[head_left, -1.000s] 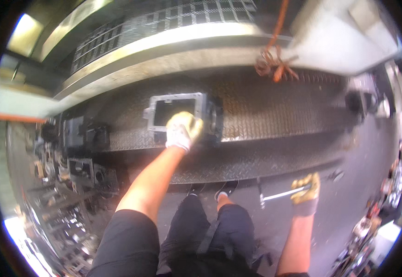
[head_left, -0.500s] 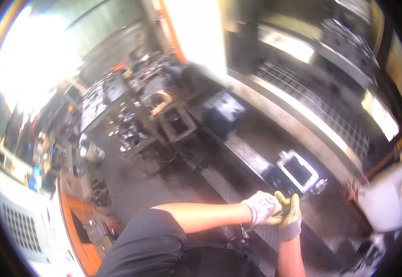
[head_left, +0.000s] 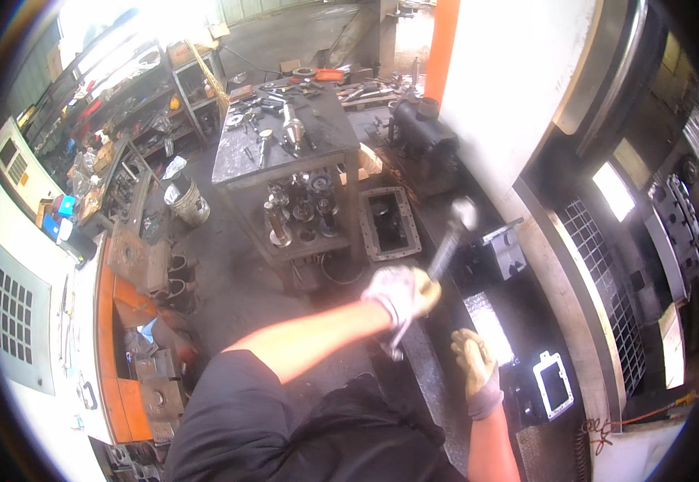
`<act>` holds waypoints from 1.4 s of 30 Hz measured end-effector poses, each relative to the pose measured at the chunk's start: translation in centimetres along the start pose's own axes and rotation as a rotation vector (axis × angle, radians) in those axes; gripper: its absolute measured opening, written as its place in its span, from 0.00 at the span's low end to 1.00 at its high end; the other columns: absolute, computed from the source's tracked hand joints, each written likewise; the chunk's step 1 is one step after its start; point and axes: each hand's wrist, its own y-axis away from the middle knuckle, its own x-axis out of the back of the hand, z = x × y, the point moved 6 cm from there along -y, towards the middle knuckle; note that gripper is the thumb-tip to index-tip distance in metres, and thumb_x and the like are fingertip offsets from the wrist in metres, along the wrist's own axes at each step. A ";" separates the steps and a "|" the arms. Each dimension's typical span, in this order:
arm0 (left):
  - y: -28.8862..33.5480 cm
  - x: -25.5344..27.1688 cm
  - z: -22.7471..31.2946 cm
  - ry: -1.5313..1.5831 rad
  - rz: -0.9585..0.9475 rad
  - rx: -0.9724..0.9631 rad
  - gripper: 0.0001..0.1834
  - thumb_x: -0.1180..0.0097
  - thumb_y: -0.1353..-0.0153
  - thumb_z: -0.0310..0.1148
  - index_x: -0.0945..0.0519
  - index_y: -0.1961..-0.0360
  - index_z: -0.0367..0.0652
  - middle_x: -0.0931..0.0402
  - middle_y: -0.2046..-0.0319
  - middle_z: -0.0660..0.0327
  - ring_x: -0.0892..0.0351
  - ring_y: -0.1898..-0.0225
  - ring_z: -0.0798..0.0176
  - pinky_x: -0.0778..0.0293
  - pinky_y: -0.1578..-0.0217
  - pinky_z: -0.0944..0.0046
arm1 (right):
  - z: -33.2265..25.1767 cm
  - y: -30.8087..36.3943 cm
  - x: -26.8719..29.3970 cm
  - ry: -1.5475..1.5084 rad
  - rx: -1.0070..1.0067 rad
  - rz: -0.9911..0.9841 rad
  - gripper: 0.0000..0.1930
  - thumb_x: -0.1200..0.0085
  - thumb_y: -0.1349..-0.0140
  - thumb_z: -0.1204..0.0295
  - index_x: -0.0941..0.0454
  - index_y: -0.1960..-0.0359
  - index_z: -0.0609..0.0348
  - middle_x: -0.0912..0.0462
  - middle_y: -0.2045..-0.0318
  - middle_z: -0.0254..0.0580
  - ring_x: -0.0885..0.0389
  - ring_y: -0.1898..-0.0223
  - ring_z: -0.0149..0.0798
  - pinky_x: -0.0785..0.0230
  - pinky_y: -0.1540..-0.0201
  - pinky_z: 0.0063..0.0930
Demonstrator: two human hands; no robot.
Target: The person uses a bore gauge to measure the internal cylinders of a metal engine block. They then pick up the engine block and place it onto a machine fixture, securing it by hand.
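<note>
Gripping a metal hammer [head_left: 446, 245] near the low end of its handle, our gloved left hand [head_left: 401, 293] has its grip wrapped tight around the shaft, so the blurred head rides high and away from us, over the dark floor beside the machine. We hold it that far down, we judge, for swing and reach. Our right hand [head_left: 474, 365], in a yellowish glove, sits lower and apart from the tool; its grip looks curled into a loose fist, and we cannot tell whether anything is in it. Below it a small white-framed box [head_left: 554, 384] stands on the tread plate. Farther off, a steel desk [head_left: 285, 136] carries loose tooling, with tool holders [head_left: 297, 213] racked upright on its lower shelf, likely so their tapers stay undamaged.
</note>
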 end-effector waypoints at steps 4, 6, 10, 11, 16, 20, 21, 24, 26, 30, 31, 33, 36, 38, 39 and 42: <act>-7.4 10.0 -8.1 -0.038 0.170 0.236 0.28 0.54 0.30 0.55 0.09 0.59 0.44 0.11 0.61 0.48 0.09 0.57 0.45 0.16 0.52 0.49 | 3.9 0.6 3.2 0.149 -0.085 0.049 0.21 0.46 0.22 0.58 0.20 0.37 0.59 0.13 0.46 0.43 0.16 0.48 0.34 0.27 0.47 0.28; -11.3 14.5 -11.8 -0.059 0.286 0.317 0.28 0.54 0.30 0.54 0.09 0.55 0.43 0.11 0.55 0.45 0.10 0.50 0.44 0.18 0.47 0.50 | 7.1 1.1 6.0 0.148 -0.158 0.094 0.21 0.47 0.22 0.57 0.20 0.38 0.58 0.13 0.47 0.42 0.15 0.50 0.34 0.26 0.50 0.27; -16.8 20.8 -16.8 -0.068 0.278 0.504 0.29 0.53 0.31 0.52 0.10 0.47 0.43 0.14 0.45 0.45 0.13 0.42 0.44 0.20 0.41 0.51 | 12.5 3.7 10.3 0.073 -0.256 0.250 0.20 0.43 0.24 0.57 0.18 0.41 0.59 0.11 0.53 0.40 0.16 0.58 0.29 0.29 0.60 0.19; -17.7 22.0 -18.5 -0.087 0.244 0.534 0.29 0.52 0.32 0.52 0.11 0.46 0.43 0.14 0.44 0.46 0.13 0.41 0.44 0.20 0.40 0.51 | 13.4 4.2 10.5 0.067 -0.263 0.272 0.21 0.41 0.25 0.56 0.17 0.42 0.60 0.11 0.54 0.40 0.17 0.60 0.27 0.31 0.62 0.18; -26.1 21.2 -24.8 -0.187 0.297 0.554 0.26 0.47 0.32 0.49 0.11 0.43 0.44 0.15 0.41 0.49 0.15 0.39 0.45 0.20 0.40 0.49 | 18.1 7.2 14.0 -0.083 -0.391 0.447 0.17 0.40 0.26 0.59 0.18 0.45 0.57 0.11 0.57 0.42 0.15 0.65 0.32 0.36 0.73 0.17; -28.1 21.6 -26.4 -0.248 0.278 0.584 0.25 0.47 0.31 0.46 0.11 0.43 0.45 0.15 0.40 0.51 0.15 0.38 0.47 0.20 0.40 0.48 | 19.6 8.0 14.5 -0.066 -0.381 0.491 0.18 0.39 0.27 0.60 0.18 0.46 0.60 0.11 0.58 0.43 0.17 0.67 0.30 0.36 0.74 0.18; -28.3 21.7 -26.7 -0.277 0.268 0.592 0.24 0.46 0.31 0.46 0.11 0.43 0.45 0.15 0.40 0.51 0.15 0.38 0.47 0.20 0.41 0.48 | 19.2 8.0 14.0 -0.059 -0.368 0.485 0.18 0.39 0.27 0.60 0.18 0.46 0.61 0.11 0.58 0.44 0.18 0.68 0.30 0.36 0.74 0.18; -28.2 22.5 -25.9 -0.414 0.156 0.580 0.22 0.44 0.32 0.42 0.11 0.42 0.44 0.15 0.40 0.51 0.15 0.38 0.47 0.18 0.42 0.47 | 18.0 7.7 13.3 -0.051 -0.355 0.500 0.17 0.40 0.28 0.62 0.18 0.47 0.62 0.11 0.59 0.44 0.19 0.68 0.27 0.37 0.75 0.18; -28.5 22.3 -25.2 -0.503 0.073 0.557 0.21 0.44 0.31 0.38 0.12 0.41 0.44 0.15 0.40 0.51 0.14 0.39 0.44 0.17 0.46 0.40 | 17.8 7.2 13.3 -0.041 -0.352 0.505 0.17 0.40 0.28 0.62 0.17 0.47 0.62 0.11 0.59 0.43 0.19 0.68 0.27 0.37 0.74 0.17; -28.0 22.4 -24.7 -0.615 0.007 0.488 0.21 0.40 0.34 0.34 0.12 0.41 0.44 0.14 0.41 0.53 0.13 0.41 0.41 0.18 0.52 0.32 | 16.7 5.9 12.8 0.031 -0.371 0.518 0.18 0.38 0.29 0.61 0.17 0.47 0.60 0.11 0.58 0.41 0.19 0.67 0.26 0.36 0.72 0.18; -27.8 22.7 -25.0 -0.630 0.007 0.493 0.21 0.39 0.34 0.34 0.12 0.41 0.44 0.14 0.41 0.53 0.13 0.41 0.41 0.18 0.53 0.32 | 16.3 5.6 12.4 0.053 -0.378 0.517 0.18 0.38 0.29 0.60 0.17 0.47 0.60 0.10 0.58 0.40 0.19 0.67 0.26 0.36 0.72 0.18; -27.6 22.7 -24.0 -0.642 0.005 0.487 0.21 0.38 0.35 0.33 0.11 0.42 0.43 0.13 0.41 0.53 0.13 0.42 0.41 0.18 0.53 0.32 | 16.6 5.2 13.4 0.088 -0.359 0.504 0.18 0.38 0.30 0.59 0.17 0.47 0.59 0.10 0.58 0.39 0.19 0.66 0.26 0.35 0.70 0.18; -27.4 22.5 -24.8 -0.597 0.056 0.469 0.20 0.39 0.34 0.34 0.11 0.43 0.44 0.12 0.43 0.52 0.12 0.42 0.44 0.17 0.53 0.35 | 16.0 4.4 13.3 0.131 -0.361 0.476 0.18 0.39 0.29 0.59 0.17 0.47 0.59 0.10 0.58 0.39 0.19 0.65 0.26 0.35 0.70 0.18; -26.9 22.6 -25.8 -0.550 0.127 0.462 0.21 0.43 0.32 0.37 0.11 0.43 0.43 0.12 0.44 0.50 0.12 0.42 0.46 0.17 0.49 0.38 | 15.1 4.0 12.4 0.141 -0.374 0.463 0.18 0.39 0.29 0.59 0.17 0.47 0.59 0.11 0.57 0.39 0.19 0.66 0.26 0.36 0.70 0.18; -25.9 23.4 -25.2 -0.541 0.143 0.439 0.22 0.46 0.32 0.41 0.11 0.44 0.43 0.13 0.42 0.49 0.13 0.40 0.45 0.18 0.45 0.40 | 14.5 3.7 11.7 0.139 -0.382 0.458 0.18 0.38 0.29 0.59 0.17 0.48 0.59 0.11 0.57 0.39 0.19 0.66 0.26 0.36 0.71 0.18; -23.1 27.9 -25.6 -0.378 0.342 0.413 0.36 0.55 0.31 0.60 0.12 0.46 0.39 0.16 0.42 0.43 0.16 0.39 0.44 0.23 0.38 0.48 | 14.7 2.9 10.9 0.090 -0.410 0.426 0.17 0.38 0.29 0.60 0.17 0.47 0.58 0.11 0.57 0.39 0.19 0.67 0.27 0.36 0.72 0.18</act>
